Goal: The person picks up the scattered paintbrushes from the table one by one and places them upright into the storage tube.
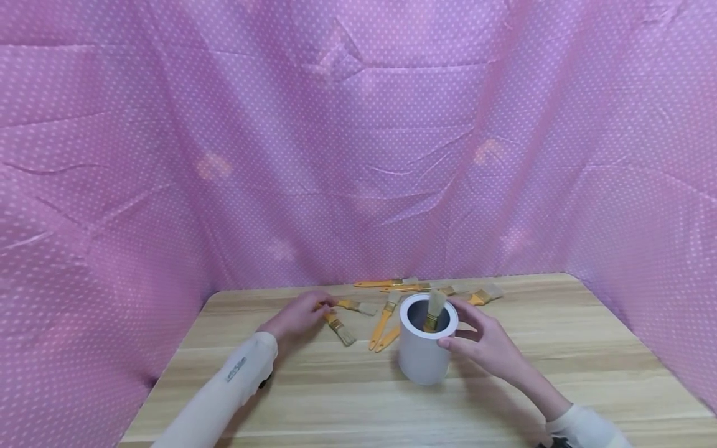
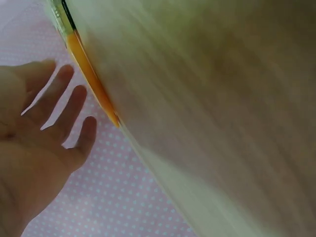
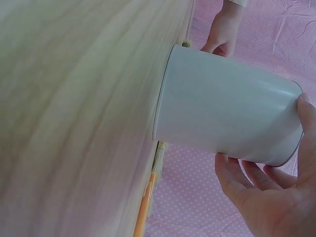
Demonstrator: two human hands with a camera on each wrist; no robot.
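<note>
A white cylindrical can (image 1: 424, 361) stands upright on the table. In it is a paintbrush (image 1: 436, 305), bristles up. My right hand (image 1: 487, 342) holds the can near its rim, thumb on the near side and fingers on the other, as the right wrist view shows around the can (image 3: 227, 103). My left hand (image 1: 302, 314) is at the left, over the handle end of a paintbrush (image 1: 338, 328). In the left wrist view the fingers of that hand (image 2: 44, 123) are spread and loosely bent, beside an orange brush handle (image 2: 91, 76). Whether they touch a brush is unclear.
Another paintbrush (image 1: 358, 307) lies just right of the left hand. Several more lie between the hands and behind the can, among them one upright-pointing brush (image 1: 384, 320) and one at the far right (image 1: 486, 295). Pink dotted cloth (image 1: 358, 155) surrounds the wooden table (image 1: 336, 398).
</note>
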